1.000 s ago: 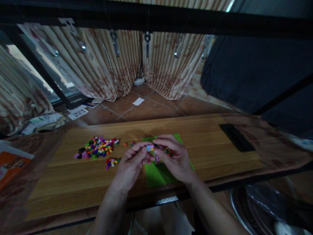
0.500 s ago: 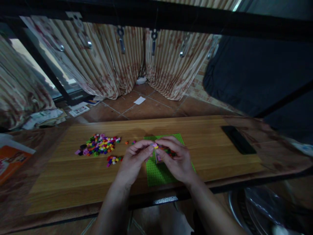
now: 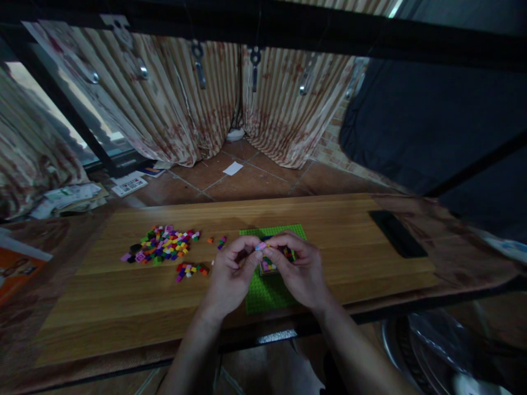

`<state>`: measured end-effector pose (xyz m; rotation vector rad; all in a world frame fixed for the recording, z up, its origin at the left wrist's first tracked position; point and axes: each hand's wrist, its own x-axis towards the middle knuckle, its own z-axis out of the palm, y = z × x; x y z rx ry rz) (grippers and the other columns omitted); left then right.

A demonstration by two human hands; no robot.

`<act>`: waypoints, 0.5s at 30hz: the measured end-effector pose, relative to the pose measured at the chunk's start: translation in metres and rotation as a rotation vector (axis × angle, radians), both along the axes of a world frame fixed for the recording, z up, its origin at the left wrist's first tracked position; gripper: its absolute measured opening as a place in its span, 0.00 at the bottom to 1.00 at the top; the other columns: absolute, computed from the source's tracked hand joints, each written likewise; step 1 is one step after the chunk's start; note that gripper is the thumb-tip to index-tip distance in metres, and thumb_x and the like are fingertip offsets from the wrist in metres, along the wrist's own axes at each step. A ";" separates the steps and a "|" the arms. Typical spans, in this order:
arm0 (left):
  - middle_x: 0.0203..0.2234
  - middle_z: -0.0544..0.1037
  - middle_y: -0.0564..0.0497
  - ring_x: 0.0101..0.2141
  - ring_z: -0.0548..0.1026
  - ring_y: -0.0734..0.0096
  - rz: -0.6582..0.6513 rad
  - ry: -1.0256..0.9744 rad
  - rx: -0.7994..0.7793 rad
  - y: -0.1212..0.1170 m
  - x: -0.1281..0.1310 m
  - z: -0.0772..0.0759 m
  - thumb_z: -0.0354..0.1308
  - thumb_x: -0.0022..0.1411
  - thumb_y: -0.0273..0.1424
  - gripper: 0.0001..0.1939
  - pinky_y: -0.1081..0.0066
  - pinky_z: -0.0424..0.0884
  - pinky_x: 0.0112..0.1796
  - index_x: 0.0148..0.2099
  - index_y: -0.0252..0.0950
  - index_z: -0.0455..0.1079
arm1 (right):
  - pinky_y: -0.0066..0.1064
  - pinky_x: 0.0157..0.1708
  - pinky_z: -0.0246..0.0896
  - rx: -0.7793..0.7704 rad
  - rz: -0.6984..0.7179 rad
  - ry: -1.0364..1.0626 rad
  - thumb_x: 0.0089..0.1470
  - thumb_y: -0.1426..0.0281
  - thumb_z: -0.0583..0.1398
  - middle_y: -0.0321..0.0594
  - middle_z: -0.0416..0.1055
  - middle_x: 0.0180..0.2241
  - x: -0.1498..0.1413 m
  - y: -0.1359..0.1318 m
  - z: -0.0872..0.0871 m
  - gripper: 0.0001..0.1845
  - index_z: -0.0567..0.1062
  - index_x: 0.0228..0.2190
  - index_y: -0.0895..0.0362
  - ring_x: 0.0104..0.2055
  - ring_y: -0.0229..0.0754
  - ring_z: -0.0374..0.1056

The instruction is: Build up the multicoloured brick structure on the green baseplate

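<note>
Fingertips of my left hand [image 3: 235, 270] and my right hand [image 3: 300, 267] meet over a green studded baseplate [image 3: 263, 299]. Both hands pinch small toy bricks [image 3: 261, 246], pink with a bit of yellow showing; how many pieces are joined I cannot tell. Just below the fingers a low structure of coloured bricks [image 3: 268, 265] stands on the baseplate, partly hidden by my right hand. To the left of my left hand lie a few stray bricks [image 3: 222, 242] and a small cluster of bricks [image 3: 190, 270].
A large pile of mixed bricks [image 3: 167, 243] lies on the left of the wooden board [image 3: 123, 312]. A black phone-like slab [image 3: 398, 234] rests at the right. An orange and white package [image 3: 20, 266] is at the left edge, and hooks [image 3: 254, 68] hang from a bar ahead.
The view has shifted slightly. My hands stay together, and the pinched bricks have turned, with more pink and less yellow visible. More of the structure beneath shows.
</note>
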<state>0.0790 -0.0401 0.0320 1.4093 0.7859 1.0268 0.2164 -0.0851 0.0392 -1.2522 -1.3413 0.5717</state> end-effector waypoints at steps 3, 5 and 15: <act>0.25 0.73 0.54 0.28 0.70 0.73 -0.015 0.050 0.046 0.000 0.000 -0.001 0.60 0.58 0.33 0.05 0.74 0.67 0.32 0.36 0.36 0.72 | 0.28 0.29 0.63 -0.049 0.005 0.077 0.54 0.68 0.62 0.34 0.72 0.26 0.002 0.000 0.000 0.05 0.77 0.28 0.53 0.29 0.36 0.68; 0.25 0.73 0.54 0.28 0.70 0.73 -0.013 0.068 0.063 0.001 -0.001 -0.001 0.60 0.58 0.32 0.05 0.75 0.66 0.31 0.35 0.36 0.72 | 0.28 0.30 0.63 -0.054 -0.004 0.118 0.53 0.68 0.63 0.34 0.73 0.27 0.005 0.000 0.000 0.04 0.78 0.28 0.53 0.30 0.36 0.68; 0.24 0.72 0.55 0.26 0.69 0.75 0.260 -0.011 -0.115 0.019 -0.008 -0.009 0.63 0.53 0.35 0.08 0.75 0.66 0.30 0.33 0.35 0.72 | 0.34 0.38 0.66 0.044 -0.099 -0.152 0.54 0.68 0.62 0.36 0.74 0.33 0.025 0.005 -0.013 0.06 0.81 0.33 0.48 0.38 0.40 0.70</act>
